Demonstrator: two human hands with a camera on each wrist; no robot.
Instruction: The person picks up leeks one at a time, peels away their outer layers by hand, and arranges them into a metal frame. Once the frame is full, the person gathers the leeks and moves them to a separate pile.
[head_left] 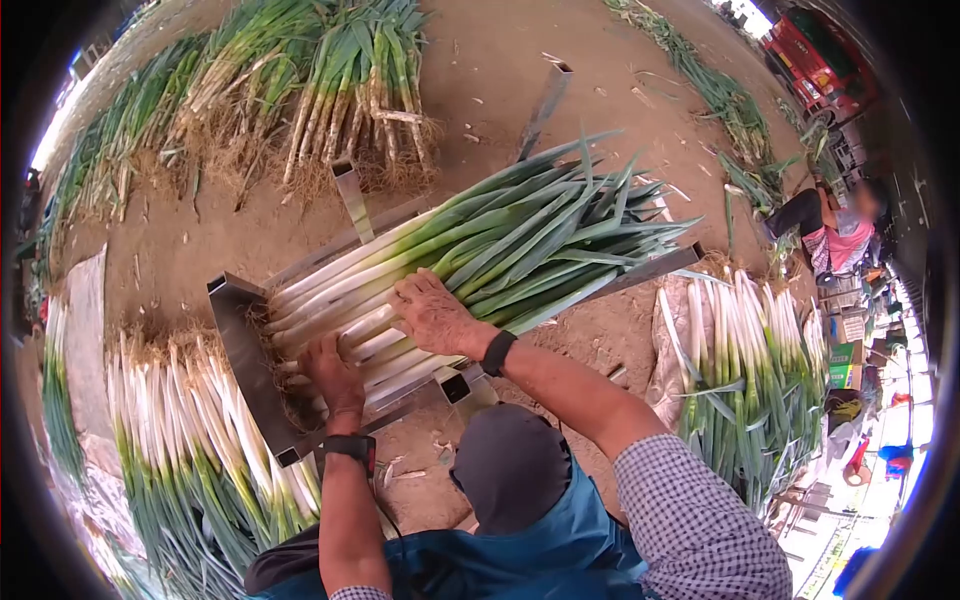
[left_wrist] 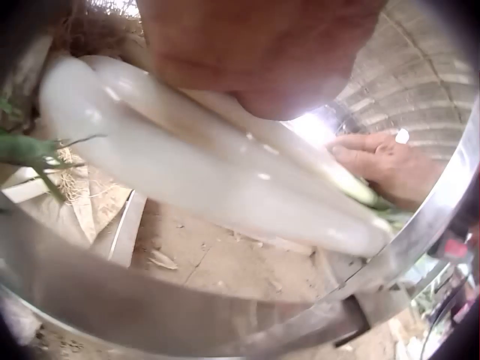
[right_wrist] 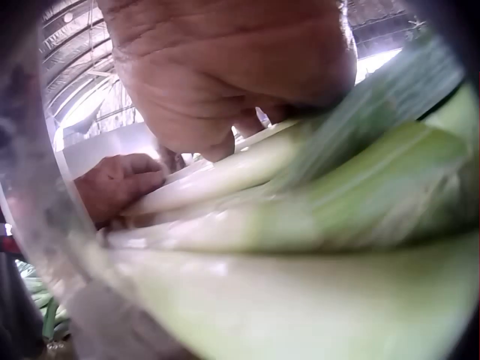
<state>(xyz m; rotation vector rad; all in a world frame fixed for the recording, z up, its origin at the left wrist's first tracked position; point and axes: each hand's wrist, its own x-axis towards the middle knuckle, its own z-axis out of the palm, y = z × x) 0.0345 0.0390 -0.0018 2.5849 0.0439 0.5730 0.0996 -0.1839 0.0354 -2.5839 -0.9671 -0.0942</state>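
Note:
A bundle of long green onions [head_left: 350,290] lies slantwise in a metal frame [head_left: 250,360], roots against its end plate and green leaves to the upper right. My left hand [head_left: 333,378] rests on the white stalks near the roots; in the left wrist view that hand [left_wrist: 259,52] is above thick white stalks [left_wrist: 172,165]. Farther along, where white turns green, my right hand [head_left: 438,315] lies on the stalks with fingers slightly bent. The right wrist view shows its palm [right_wrist: 232,67] over the stalks [right_wrist: 247,165], fingertips partly hidden.
More onions lie in rows at the lower left [head_left: 190,430] and right [head_left: 740,370]; rooted piles [head_left: 370,80] are at the upper left. Metal posts [head_left: 352,200] rise beside the bundle. A person in pink [head_left: 845,235] sits at the far right near a red vehicle [head_left: 815,60].

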